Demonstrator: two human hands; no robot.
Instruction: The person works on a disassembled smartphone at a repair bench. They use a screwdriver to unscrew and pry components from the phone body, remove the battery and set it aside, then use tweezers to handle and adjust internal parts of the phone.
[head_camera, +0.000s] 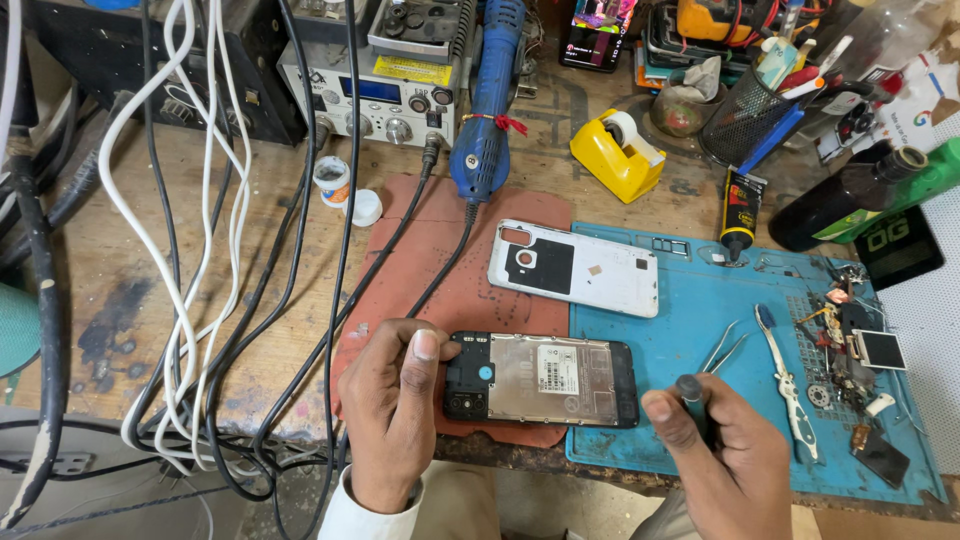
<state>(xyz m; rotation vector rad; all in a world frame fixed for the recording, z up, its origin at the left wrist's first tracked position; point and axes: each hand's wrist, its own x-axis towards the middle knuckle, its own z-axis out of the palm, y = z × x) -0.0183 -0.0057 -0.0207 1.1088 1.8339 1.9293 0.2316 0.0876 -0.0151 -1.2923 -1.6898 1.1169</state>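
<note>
An opened phone (541, 379) lies face down, its back cover off, across the seam where the red mat (440, 260) meets the blue mat (690, 310) at the near edge of the wooden bench (90, 290). The left hand (390, 410) rests at the phone's camera end, fingers curled loosely — the thumb lies on the top edge of the black camera section, steadying the phone rather than gripping it. The right hand (725, 455) sits just beside the phone's other end, closed around a dark-handled tool (693, 400) whose rounded top shows between thumb and forefinger; its tip is hidden, so I cannot tell what kind of tool it is.

The white back cover (575, 267) lies inside-up behind the phone, well apart from both hands, also straddling the two mats. On the blue mat to the right of the phone lie tweezers (726, 347) and a white plastic pry tool (787, 380), and further right a scatter of small parts (850, 345). Behind the mats stand a yellow tape dispenser (616, 153), a blue rotary tool (485, 110) and a soldering station (375, 95) — black and white cables (200, 250) trail down the left of the bench.
</note>
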